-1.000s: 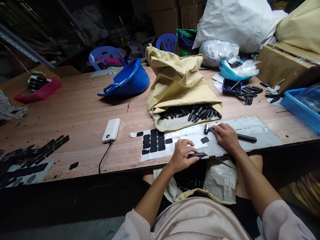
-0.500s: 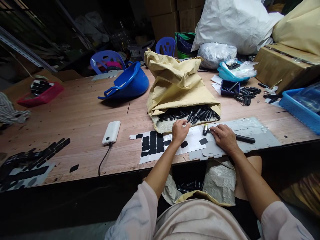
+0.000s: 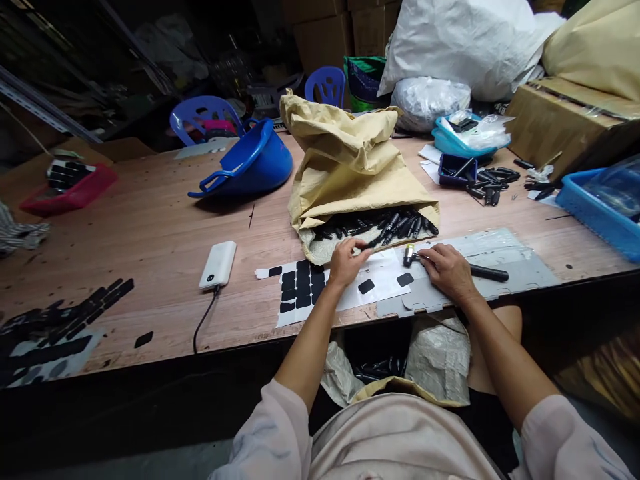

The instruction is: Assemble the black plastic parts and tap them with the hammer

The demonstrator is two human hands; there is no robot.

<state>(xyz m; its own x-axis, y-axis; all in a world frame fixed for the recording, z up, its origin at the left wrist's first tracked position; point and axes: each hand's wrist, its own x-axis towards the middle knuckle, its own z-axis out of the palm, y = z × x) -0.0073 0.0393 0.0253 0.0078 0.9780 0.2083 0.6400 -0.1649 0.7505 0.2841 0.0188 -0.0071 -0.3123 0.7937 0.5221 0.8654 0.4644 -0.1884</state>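
Observation:
My left hand (image 3: 346,261) is closed, its fingertips pinching a small black tube-like piece (image 3: 372,245) at the mouth of a tan sack (image 3: 365,190). Many similar black pieces (image 3: 397,225) spill inside that opening. My right hand (image 3: 448,270) is closed round the shaft of a small hammer (image 3: 489,273), whose metal head points left and whose black handle sticks out to the right. Under the hammer lies a grey board (image 3: 500,250). White sheets with black rounded stickers (image 3: 303,283) lie beneath and left of my left hand, with two loose stickers (image 3: 367,287) between my hands.
A white power bank (image 3: 219,265) with a cable lies left. Behind stand a tilted blue basin (image 3: 257,160) and a red tray (image 3: 95,187). On the right are a blue basket (image 3: 595,217), a cardboard box (image 3: 545,133) and loose black pieces (image 3: 493,183). An open sack (image 3: 440,360) rests at my lap.
My left hand has shifted slightly left at the sack's mouth, and a black piece now shows at its fingertips. My right hand stays on the hammer. The view has shifted a little.

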